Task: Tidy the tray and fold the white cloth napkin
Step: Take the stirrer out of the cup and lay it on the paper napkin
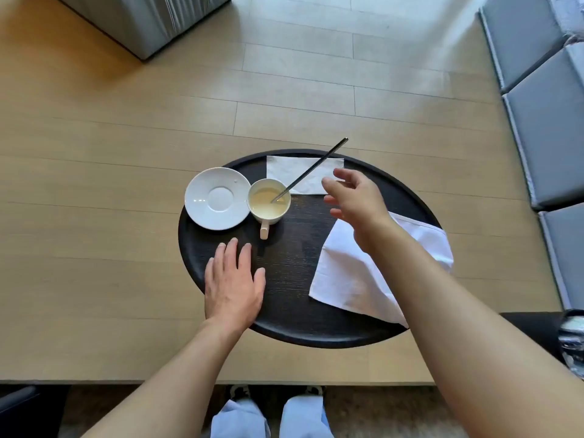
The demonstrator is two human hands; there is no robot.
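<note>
The white cloth napkin (357, 267) is lying unfolded and loosely rumpled on the right side of the round dark wooden tray (294, 311), one corner spilling over the tray's right rim onto the pale wood desk (94, 184), so it is not yet squared up for folding. Further back on the tray a flat white paper napkin (284, 167) is sitting near the far rim, and a long thin metal stirring spoon (313, 168) is leaning across it with its bowl end resting inside the small white ceramic cup (268, 202). The cup is holding a pale creamy liquid, its handle pointing toward the person, and it is standing directly on the tray rather than on the white ceramic saucer (218, 199), which is touching it on the left and overhanging the tray's left rim.

The right hand (354, 200) is hovering above the tray between the cloth and the cup, fingers spread and gripping nothing, apparently heading for the spoon or the cup. The left hand (234, 282) is resting flat and open on the tray's near left part, probably steadying it while the other reaches. The hands are well apart.

The tidying seems barely begun: the cup probably belongs on the saucer, and any lift needs care because the liquid could spill
</note>
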